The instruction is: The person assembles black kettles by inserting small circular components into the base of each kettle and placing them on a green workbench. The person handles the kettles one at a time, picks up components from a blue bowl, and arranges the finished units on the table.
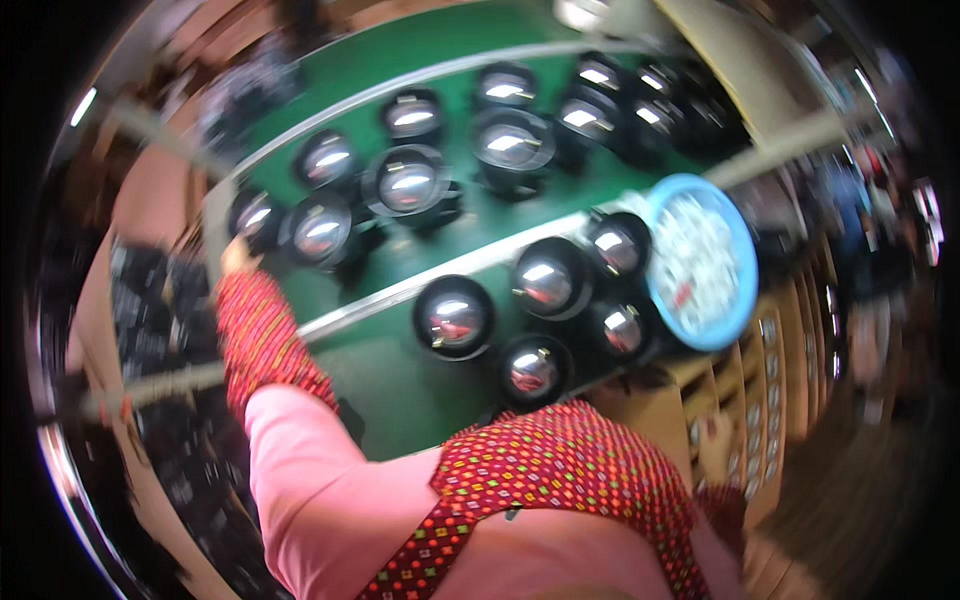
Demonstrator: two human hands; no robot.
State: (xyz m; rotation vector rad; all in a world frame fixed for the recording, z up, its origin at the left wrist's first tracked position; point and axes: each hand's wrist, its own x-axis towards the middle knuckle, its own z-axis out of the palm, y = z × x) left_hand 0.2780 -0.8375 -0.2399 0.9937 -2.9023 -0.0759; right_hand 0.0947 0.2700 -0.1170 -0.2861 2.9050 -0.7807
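My left arm, in a red patterned sleeve cover, reaches out to the left side of the green table. My left hand (239, 256) grips the near edge of a black round item with a shiny domed top (257, 216); its fingers are partly hidden and blurred. Close by stands another black round item (322, 231) of the same kind. My right hand (714, 446) hangs low at my right side, beside an open divided cardboard box (700, 385). Motion smears its fingers, and I cannot make out anything in them.
Several more black domed items stand in rows across the green table (385, 400), which pale rails (420, 285) divide. At the right edge, a blue basin (752, 270) holds many small whitish pieces. Stacks of black goods (150, 300) lie to the left.
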